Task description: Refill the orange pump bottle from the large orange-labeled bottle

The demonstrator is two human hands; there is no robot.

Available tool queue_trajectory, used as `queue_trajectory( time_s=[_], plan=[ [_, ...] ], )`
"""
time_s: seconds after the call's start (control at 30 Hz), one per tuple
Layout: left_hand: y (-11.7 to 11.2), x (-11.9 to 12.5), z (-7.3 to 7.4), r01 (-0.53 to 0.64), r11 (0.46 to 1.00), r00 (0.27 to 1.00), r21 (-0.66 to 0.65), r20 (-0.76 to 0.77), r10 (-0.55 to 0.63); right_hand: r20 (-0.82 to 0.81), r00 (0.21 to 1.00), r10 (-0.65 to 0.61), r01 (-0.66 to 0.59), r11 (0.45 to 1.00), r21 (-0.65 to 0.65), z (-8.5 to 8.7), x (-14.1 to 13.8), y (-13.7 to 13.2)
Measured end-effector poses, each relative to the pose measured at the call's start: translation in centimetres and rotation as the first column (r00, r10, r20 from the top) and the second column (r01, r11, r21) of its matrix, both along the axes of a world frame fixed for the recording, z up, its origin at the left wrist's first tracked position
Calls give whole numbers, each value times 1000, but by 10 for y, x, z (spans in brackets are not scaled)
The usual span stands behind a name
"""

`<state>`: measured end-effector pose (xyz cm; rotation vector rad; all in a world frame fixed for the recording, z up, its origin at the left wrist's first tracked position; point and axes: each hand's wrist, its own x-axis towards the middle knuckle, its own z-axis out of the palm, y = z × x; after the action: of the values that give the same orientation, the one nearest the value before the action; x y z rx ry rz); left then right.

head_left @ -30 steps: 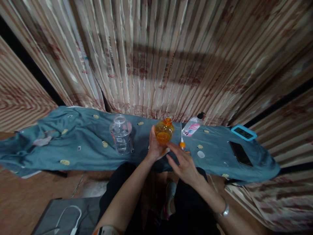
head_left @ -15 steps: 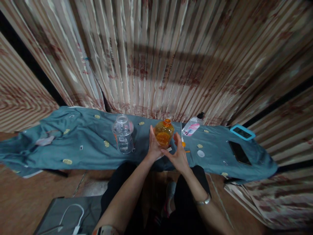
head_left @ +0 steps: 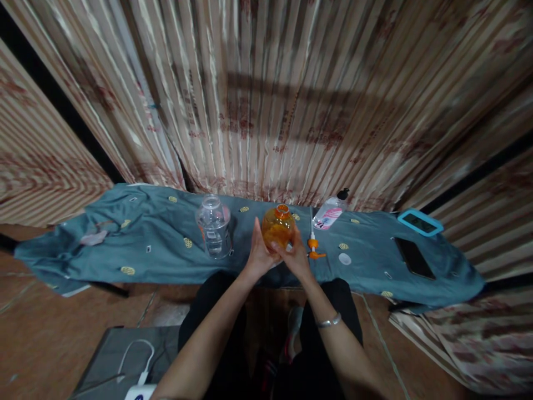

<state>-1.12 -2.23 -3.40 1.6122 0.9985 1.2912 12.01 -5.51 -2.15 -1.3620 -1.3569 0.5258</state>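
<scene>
Between my two hands is an amber see-through bottle [head_left: 278,226] with an uncapped neck. My left hand [head_left: 260,253] is closed around its left side, and my right hand [head_left: 295,251] clasps the right side, thumb across the front. An orange pump head [head_left: 313,244] with a thin white tube lies just right of my right hand. To the left stands a large clear plastic bottle [head_left: 214,230], also uncapped. Behind and right, a clear pump bottle [head_left: 330,212] with a black top and pink label sits on the cloth, looking tilted in this view.
A blue-green patterned cloth [head_left: 158,244] covers the narrow table. Toward the right are a white disc [head_left: 344,259], a dark phone [head_left: 414,258] and a blue-framed digital clock [head_left: 420,222]. Pleated curtains [head_left: 258,111] hang behind. A grey box [head_left: 112,355] with a white cable stands lower left.
My right hand has come in from beside the amber bottle and now grips it. The pump head, partly covered before, shows fully. The view has shifted slightly.
</scene>
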Motion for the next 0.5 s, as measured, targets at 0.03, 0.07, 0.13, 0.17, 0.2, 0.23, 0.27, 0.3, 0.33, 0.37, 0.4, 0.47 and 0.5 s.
queue_trajectory(
  time_s=[0.03, 0.07, 0.13, 0.17, 0.2, 0.23, 0.27, 0.3, 0.33, 0.37, 0.4, 0.47, 0.5],
  plan=[
    [-4, -5, 0, -12, 1000, 1000, -9, -15, 11, 9, 1000, -3, 3, 1000, -7, -1, 0, 1],
    [-9, -12, 0, -37, 999, 999, -11, -26, 36, 18, 1000, -6, 6, 1000, -17, -2, 1, 1],
    [-18, -30, 2, -91, 996, 995, -17, -44, 90, 33, 999, -9, 10, 999, -38, -5, 1, 1],
    [-23, -41, 4, -115, 993, 992, -21, -45, 114, 39, 999, -9, 11, 999, -46, -6, 1, 1],
    [-28, -53, 6, -126, 992, 991, -26, -43, 124, 44, 999, -11, 13, 999, -51, -7, 2, 0],
    [-32, -65, 9, -131, 991, 991, -33, -39, 130, 48, 999, -14, 17, 998, -55, -8, 2, 0],
    [-36, -78, 11, -141, 989, 990, -44, -26, 140, 53, 998, -18, 21, 998, -59, -8, 3, -1],
    [-40, -90, 14, -161, 985, 987, -63, 0, 161, 59, 998, -23, 27, 998, -64, -7, 3, -1],
    [-43, -102, 16, -193, 977, 980, -86, 25, 196, 64, 998, -29, 34, 997, -70, -7, 4, -1],
    [-45, -112, 18, -236, 966, 969, -107, 42, 242, 70, 997, -34, 40, 996, -75, -8, 5, -1],
    [-46, -122, 19, -288, 950, 954, -120, 50, 296, 75, 996, -38, 44, 996, -80, -8, 5, -1],
    [-44, -136, 22, -421, 902, 901, -95, 65, 428, 82, 996, -44, 51, 995, -87, -10, 6, 0],
    [-40, -141, 24, -503, 862, 860, -60, 64, 506, 82, 996, -46, 54, 995, -88, -12, 7, 0]
  ],
)
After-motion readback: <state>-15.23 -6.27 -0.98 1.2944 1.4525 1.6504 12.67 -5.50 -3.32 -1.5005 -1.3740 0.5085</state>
